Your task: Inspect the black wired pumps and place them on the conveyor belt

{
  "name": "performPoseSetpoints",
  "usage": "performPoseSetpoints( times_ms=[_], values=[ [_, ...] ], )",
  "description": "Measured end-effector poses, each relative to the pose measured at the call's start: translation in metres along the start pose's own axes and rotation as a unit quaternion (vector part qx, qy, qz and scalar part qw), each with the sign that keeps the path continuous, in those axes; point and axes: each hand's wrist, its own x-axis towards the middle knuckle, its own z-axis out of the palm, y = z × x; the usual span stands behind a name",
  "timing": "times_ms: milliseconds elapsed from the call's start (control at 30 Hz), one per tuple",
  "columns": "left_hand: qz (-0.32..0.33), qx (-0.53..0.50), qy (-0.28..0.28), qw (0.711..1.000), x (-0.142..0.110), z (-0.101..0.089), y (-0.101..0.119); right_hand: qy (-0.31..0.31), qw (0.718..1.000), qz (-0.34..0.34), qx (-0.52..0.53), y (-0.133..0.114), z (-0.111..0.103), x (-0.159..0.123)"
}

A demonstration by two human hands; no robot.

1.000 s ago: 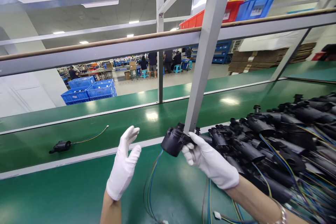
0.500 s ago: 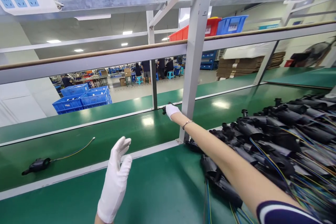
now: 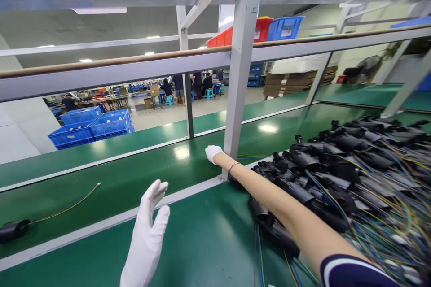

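Observation:
My left hand (image 3: 144, 233), in a white glove, hovers above the near green surface with its fingers apart and nothing in it. Stretched forward past the white post (image 3: 239, 67), my gloved right hand (image 3: 213, 154) is low over the middle green strip (image 3: 151, 170), fingers curled. The black part it grips is hidden behind the glove and post; thin yellow-green wires (image 3: 254, 156) show just right of the post. Another black cylindrical part (image 3: 13, 231) with a wire lead lies on that strip at far left. Many similar black parts (image 3: 303, 161) are heaped under and beyond my right forearm.
A white divider rail (image 3: 111, 219) runs between the near surface and the middle strip. Frame bars (image 3: 141, 65) cross in front of me. Stacked blue crates (image 3: 90, 128) stand beyond, left; red and blue bins (image 3: 286, 28) sit up on the frame. Several people are seated or standing far off.
My right hand has lowered toward the middle strip, and the black part seen at its fingers is now hidden. The part at far left has shifted left. The view has turned slightly right.

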Motion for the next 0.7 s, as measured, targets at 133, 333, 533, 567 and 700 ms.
performPoseSetpoints(
  times_ms=[133,333,533,567,700],
  values=[
    [-0.006,0.002,-0.030,1.000,-0.002,0.009,0.001,-0.120,0.987,0.027,-0.107,0.017,-0.001,-0.027],
    [-0.033,0.050,-0.109,0.992,-0.010,0.032,0.007,-0.237,0.947,0.089,-0.200,0.060,-0.019,-0.126],
    [-0.043,0.017,-0.192,0.980,-0.014,0.067,-0.001,-0.231,0.954,0.111,-0.155,0.088,-0.014,-0.195],
    [-0.055,-0.003,-0.202,0.978,-0.015,0.075,-0.005,-0.215,0.961,0.107,-0.138,0.087,-0.014,-0.200],
    [-0.136,-0.099,-0.217,0.962,-0.023,0.110,-0.025,-0.124,0.986,0.095,-0.063,0.060,-0.023,-0.205]
  ],
)
